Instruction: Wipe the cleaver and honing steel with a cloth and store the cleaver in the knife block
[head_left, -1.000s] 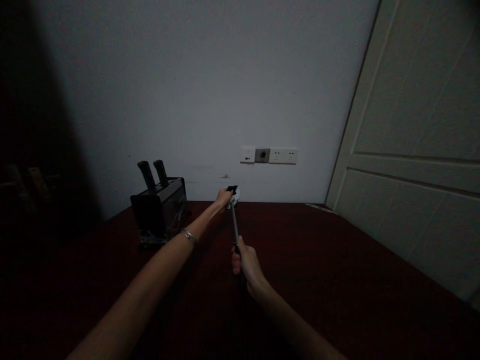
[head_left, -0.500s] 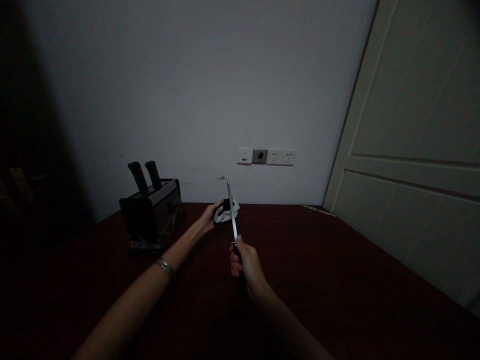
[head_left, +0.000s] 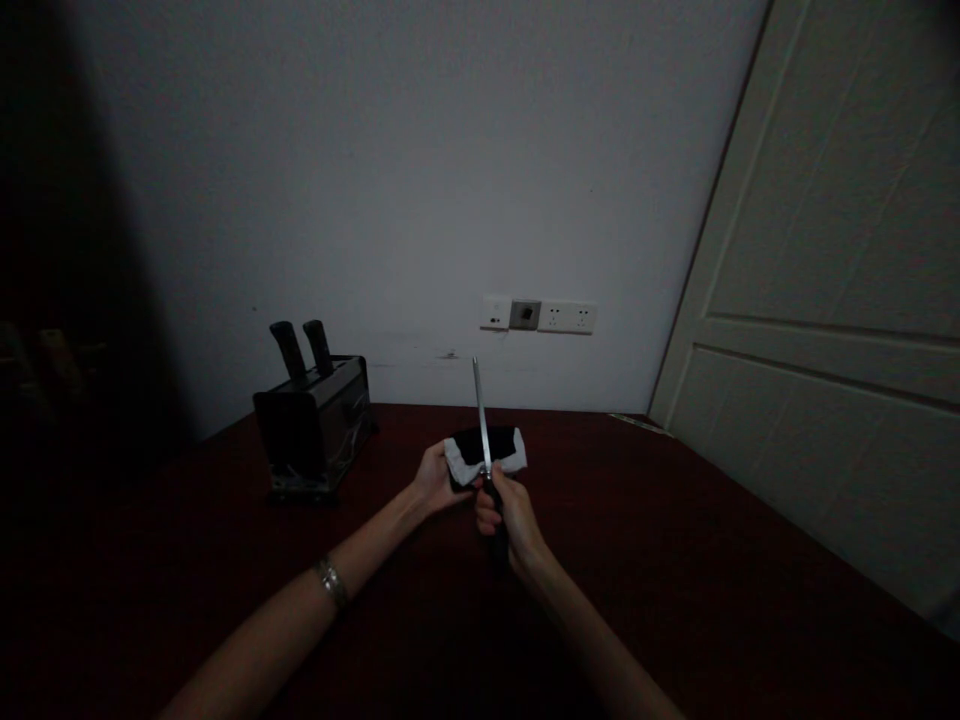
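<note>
My right hand (head_left: 510, 512) is closed around the black handle of a sharpening steel (head_left: 481, 420), whose slim, bright metal rod points up and away from me. My left hand (head_left: 439, 482) grips the left side of a folded black-and-white cloth (head_left: 510, 462). The cloth lies behind the lower part of the rod, close to the handle; whether they touch I cannot tell. Most of my left fingers are hidden under the cloth. To the left stands a dark, boxy knife block (head_left: 330, 420) with two black handles (head_left: 301, 348) sticking out of its top.
A dark red tabletop (head_left: 600, 500) spreads under my arms. Behind it rises a pale wall (head_left: 420, 200) with a row of sockets (head_left: 567, 317). A light panelled door (head_left: 825, 400) slants along the right side. The room is dim.
My left hand has brought the cloth nearer and to the right, from beside the rod to behind its base. The steel has shifted slightly right in my right hand. The view has moved a little.
</note>
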